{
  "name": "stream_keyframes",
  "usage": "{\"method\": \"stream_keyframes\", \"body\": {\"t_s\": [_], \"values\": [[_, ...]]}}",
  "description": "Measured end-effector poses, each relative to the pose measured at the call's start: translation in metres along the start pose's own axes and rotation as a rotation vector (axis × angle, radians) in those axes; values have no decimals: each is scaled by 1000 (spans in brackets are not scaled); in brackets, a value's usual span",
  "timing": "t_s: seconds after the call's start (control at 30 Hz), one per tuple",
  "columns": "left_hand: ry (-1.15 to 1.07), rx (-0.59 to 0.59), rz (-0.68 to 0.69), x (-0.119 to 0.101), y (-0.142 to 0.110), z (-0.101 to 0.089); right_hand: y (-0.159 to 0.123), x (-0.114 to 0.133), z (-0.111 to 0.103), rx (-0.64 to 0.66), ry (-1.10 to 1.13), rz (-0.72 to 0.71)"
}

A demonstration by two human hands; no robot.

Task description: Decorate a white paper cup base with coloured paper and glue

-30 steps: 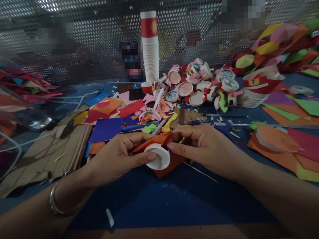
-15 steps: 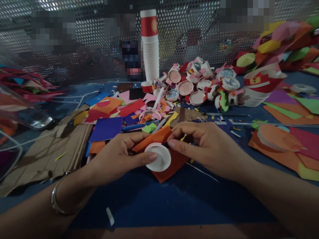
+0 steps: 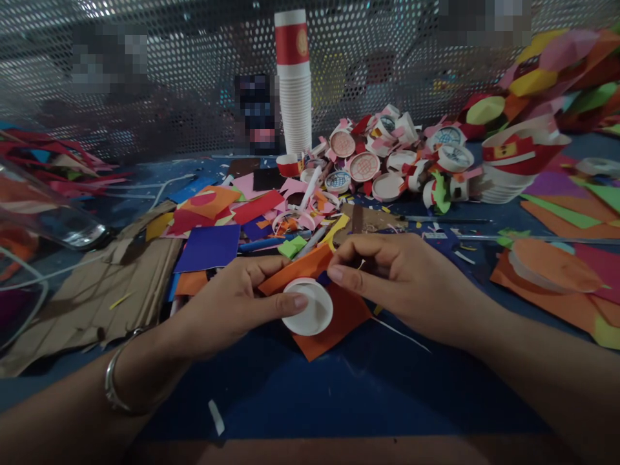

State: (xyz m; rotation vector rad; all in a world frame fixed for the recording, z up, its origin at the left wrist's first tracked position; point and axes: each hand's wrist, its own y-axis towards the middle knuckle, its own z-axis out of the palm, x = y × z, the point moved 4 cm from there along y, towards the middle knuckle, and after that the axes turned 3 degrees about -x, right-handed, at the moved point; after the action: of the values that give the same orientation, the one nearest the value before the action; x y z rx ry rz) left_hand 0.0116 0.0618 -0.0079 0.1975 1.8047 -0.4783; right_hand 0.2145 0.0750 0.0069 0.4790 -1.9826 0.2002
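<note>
My left hand (image 3: pixel 227 303) grips a small white paper cup bottom (image 3: pixel 310 309), thumb pressed on its rim. A strip of orange paper (image 3: pixel 334 316) wraps around and under the cup. My right hand (image 3: pixel 392 271) pinches the upper edge of that orange paper between thumb and fingers, just right of the cup. Both hands hover low over the dark blue table (image 3: pixel 310 387). A silver bangle (image 3: pixel 116 394) sits on my left wrist.
Coloured paper scraps (image 3: pixel 208 248) and torn cardboard (image 3: pixel 111 284) lie left. A tall stack of paper cups (image 3: pixel 294 84) stands at the back by a perforated metal screen. Several cut cup bottoms (image 3: pixel 382 161) are heaped beyond. Orange and red sheets (image 3: pixel 557 278) lie right.
The view has shifted slightly. My right hand has drawn the orange paper a little further round the cup; the cup stays in my left hand.
</note>
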Motion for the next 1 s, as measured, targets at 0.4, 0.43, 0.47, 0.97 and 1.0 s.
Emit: {"method": "stream_keyframes", "body": {"t_s": [0.4,0.43,0.47,0.97,1.0], "values": [[-389,16,-138,7,2,10,-1,-2,-2,-93,-94,-98],[-408,21,-146,7,2,11,-2,-1,-3,-109,-105,-118],[-421,25,-151,8,2,11,-2,0,-3,-123,-113,-134],[-360,-25,-138,7,-2,9,-6,5,0,-107,-82,-126],[-350,-38,-142,8,-2,8,-6,4,0,-107,-49,-118]]}}
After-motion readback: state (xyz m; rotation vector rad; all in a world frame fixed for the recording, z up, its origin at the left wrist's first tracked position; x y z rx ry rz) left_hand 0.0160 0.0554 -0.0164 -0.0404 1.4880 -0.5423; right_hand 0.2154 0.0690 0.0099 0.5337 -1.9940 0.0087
